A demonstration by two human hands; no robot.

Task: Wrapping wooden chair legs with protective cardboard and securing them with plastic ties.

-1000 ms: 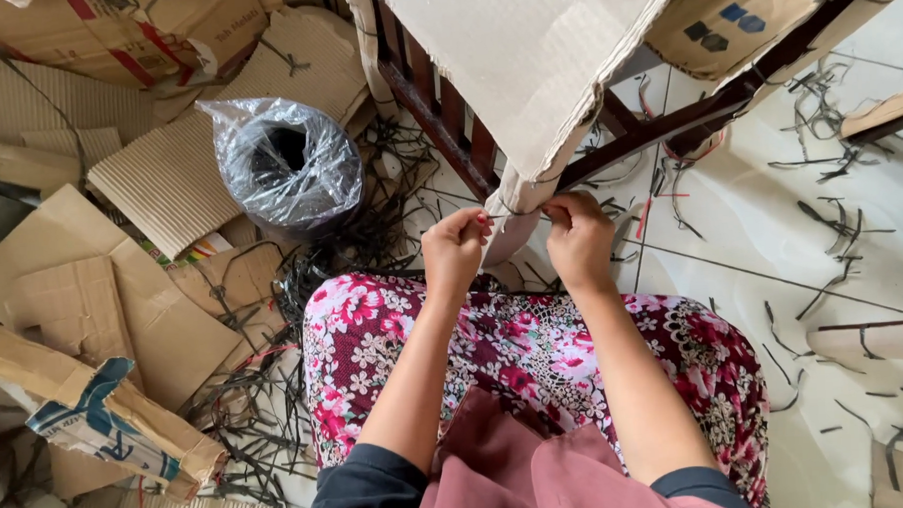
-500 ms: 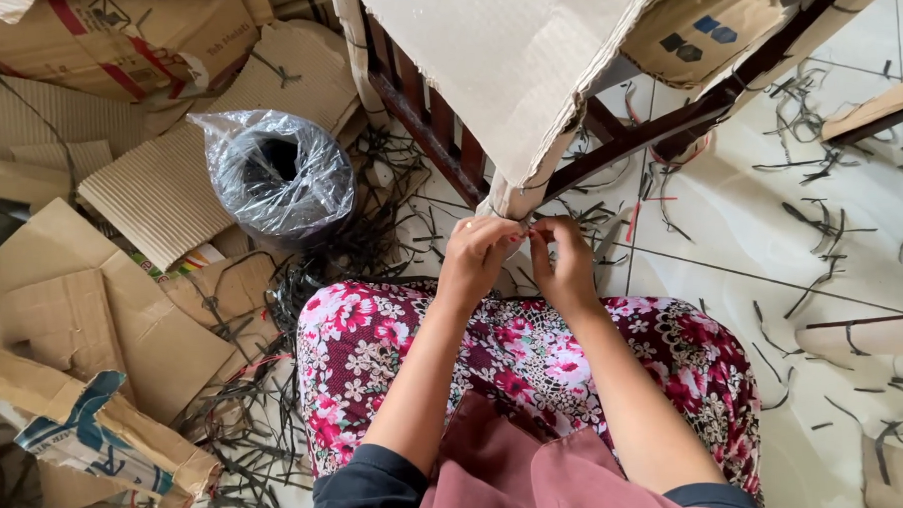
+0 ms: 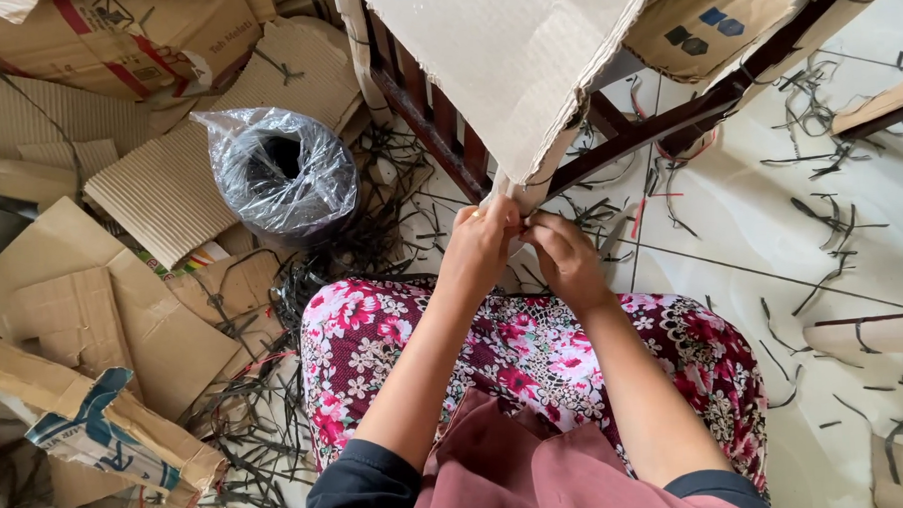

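Cardboard-wrapped chair leg (image 3: 529, 193): pale beige cardboard sleeve around the leg, lower end at the fingertips, tilted, running up and right under a big cardboard sheet (image 3: 505, 52) that covered the chair. Sheet edge was ragged, corrugation showing. Dark wooden rails (image 3: 429, 125) met the leg from the upper left and right. Any tie at the leg: too small to tell.

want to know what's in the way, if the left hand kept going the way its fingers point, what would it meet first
The left hand points up the picture, and its fingers already touch the cardboard-wrapped chair leg. Straight on, it would likely press into that wrap first, with the big cardboard sheet just beyond, though depth is hard to judge.
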